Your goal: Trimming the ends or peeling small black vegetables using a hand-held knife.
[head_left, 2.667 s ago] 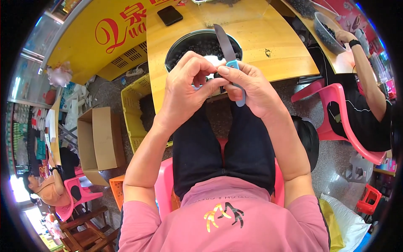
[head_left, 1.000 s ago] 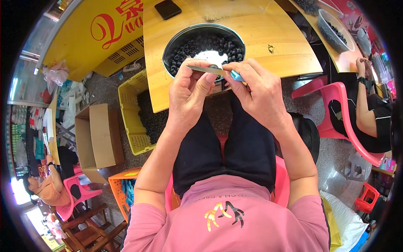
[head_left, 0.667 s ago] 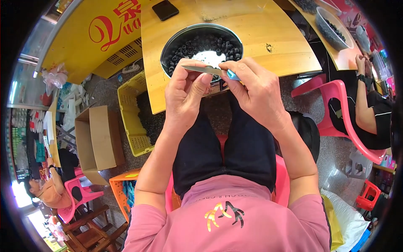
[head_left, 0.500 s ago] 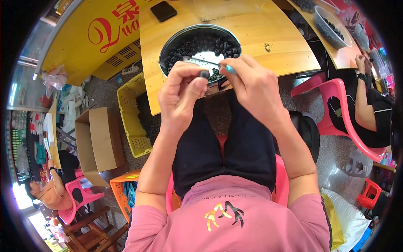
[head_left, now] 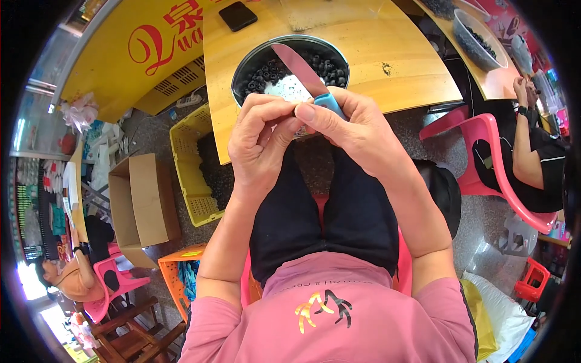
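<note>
Over the near rim of a round metal basin [head_left: 235, 97], my two hands meet fingertip to fingertip. A knife [head_left: 299, 69] with a blue handle is gripped in my right hand [head_left: 366, 130], its broad blade pointing up and away over the basin. My left hand [head_left: 257, 145] pinches a small dark round piece [head_left: 296, 111], mostly hidden by the fingers; my right thumb presses against it. Inside the basin lie many small dark round pieces [head_left: 327, 69], with a pale patch of the bottom showing among them.
The basin stands on a wooden table [head_left: 393, 54] with a dark phone-like object [head_left: 238, 16]. Left of my legs are a yellow crate [head_left: 196, 181] and a cardboard box [head_left: 151, 199]. Another person [head_left: 529, 154] sits at right by a clear bowl [head_left: 475, 45] of dark pieces; one more [head_left: 72, 275] sits far left.
My right hand has moved left against my left hand. The knife has swung from lying nearly edge-on and level to pointing up, blade face visible. The dark piece is now mostly covered.
</note>
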A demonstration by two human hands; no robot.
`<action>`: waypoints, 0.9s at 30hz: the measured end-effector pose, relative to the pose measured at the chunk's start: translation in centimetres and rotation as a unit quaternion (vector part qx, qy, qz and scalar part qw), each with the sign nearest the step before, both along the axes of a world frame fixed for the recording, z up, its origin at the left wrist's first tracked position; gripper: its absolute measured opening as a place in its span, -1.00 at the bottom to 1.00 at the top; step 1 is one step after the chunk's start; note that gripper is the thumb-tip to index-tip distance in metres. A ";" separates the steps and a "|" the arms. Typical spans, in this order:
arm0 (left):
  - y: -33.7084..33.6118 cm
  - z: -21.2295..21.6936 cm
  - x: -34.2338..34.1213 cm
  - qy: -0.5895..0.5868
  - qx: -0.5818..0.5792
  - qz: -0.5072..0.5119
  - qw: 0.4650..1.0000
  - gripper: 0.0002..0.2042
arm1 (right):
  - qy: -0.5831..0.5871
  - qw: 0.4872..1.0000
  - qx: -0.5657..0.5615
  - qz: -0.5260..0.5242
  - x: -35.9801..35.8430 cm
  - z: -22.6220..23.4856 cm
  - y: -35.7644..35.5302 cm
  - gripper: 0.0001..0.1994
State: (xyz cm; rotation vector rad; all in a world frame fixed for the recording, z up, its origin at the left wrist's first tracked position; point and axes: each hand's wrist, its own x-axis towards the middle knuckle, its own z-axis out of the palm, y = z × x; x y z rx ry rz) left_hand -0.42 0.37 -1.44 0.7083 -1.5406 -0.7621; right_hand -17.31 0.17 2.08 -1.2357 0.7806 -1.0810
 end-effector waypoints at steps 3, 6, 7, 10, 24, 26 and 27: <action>0.4 -0.1 0.7 -0.018 -0.015 -0.003 1.000 -0.81 | -0.021 0.997 0.064 0.041 -0.2 0.0 -0.1 -0.71; 1.0 -0.1 1.4 -0.006 0.002 -0.023 1.000 -0.79 | -0.003 0.996 0.072 0.055 0.0 -0.4 -0.2 -0.73; 1.2 0.0 1.7 -0.012 0.006 -0.018 1.000 -0.78 | 0.013 0.997 0.049 0.052 0.1 -0.6 -0.2 -0.74; 1.9 -0.2 4.6 -0.011 0.029 0.038 0.999 -0.81 | 0.035 0.999 0.028 0.008 -0.7 -0.9 -0.4 -0.75; -2.8 3.5 6.3 -0.252 0.094 0.089 0.959 -0.85 | 0.078 0.987 -0.054 -0.132 -5.8 -1.3 -2.5 -0.75; -5.4 3.5 3.2 -0.341 0.088 0.007 0.936 -0.86 | 0.070 0.987 -0.063 -0.129 -5.8 -1.2 -2.4 -0.75; -6.9 3.2 1.7 -0.376 0.103 -0.020 0.920 -0.85 | 0.063 0.987 -0.070 -0.127 -6.0 -1.2 -2.4 -0.75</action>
